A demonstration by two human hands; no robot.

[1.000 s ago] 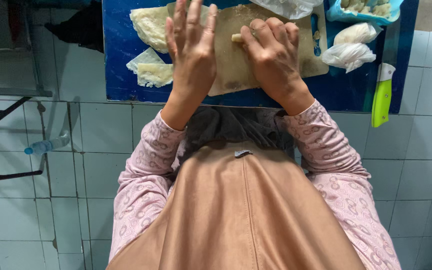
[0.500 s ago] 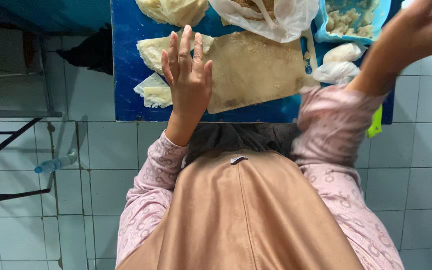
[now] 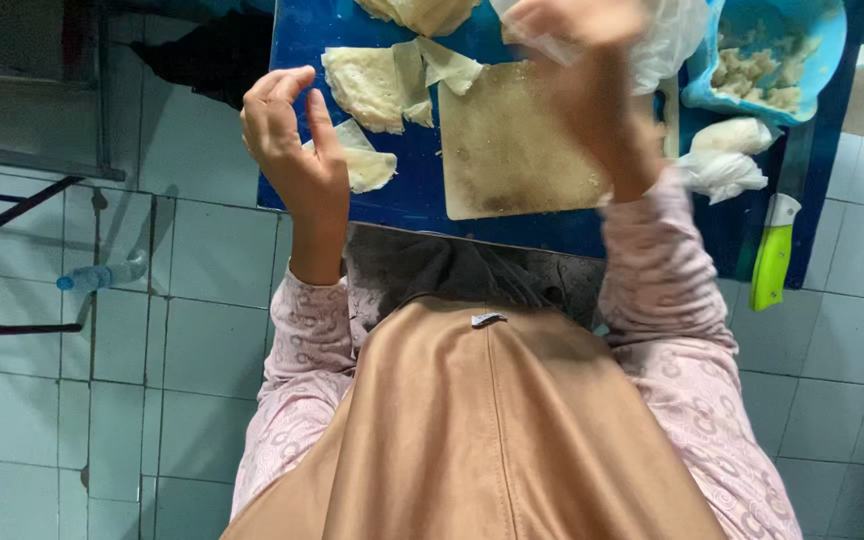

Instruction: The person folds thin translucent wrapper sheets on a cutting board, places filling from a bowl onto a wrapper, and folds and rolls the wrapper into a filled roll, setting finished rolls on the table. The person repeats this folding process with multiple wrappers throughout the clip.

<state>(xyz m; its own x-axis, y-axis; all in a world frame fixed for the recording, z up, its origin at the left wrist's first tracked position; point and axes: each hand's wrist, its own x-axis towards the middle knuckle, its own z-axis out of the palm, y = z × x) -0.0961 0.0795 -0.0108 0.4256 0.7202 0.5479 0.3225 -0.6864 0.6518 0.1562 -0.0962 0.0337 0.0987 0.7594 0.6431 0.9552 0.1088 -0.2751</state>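
My left hand (image 3: 292,140) hovers above the blue table's (image 3: 407,200) left part with its fingers loosely curled and apart, holding nothing. Just beside it lie thin pale dough sheets (image 3: 372,85), one of them partly hidden by the hand. A bare wooden cutting board (image 3: 522,150) lies in the middle. My right hand (image 3: 577,35) is blurred at the board's far edge, against a clear plastic bag (image 3: 677,35). Whether it grips the bag is unclear.
A blue bowl (image 3: 817,55) of crumbly pale filling stands at the far right. Small white knotted bags (image 3: 722,160) lie below it. A green-handled knife (image 3: 772,260) rests at the table's right edge. A plastic bottle (image 3: 102,275) lies on the tiled floor at left.
Both hands were pressed on the board a second ago. The left hand lifted off to the left and curled. The right hand swung away right, then came over to the plastic bag.
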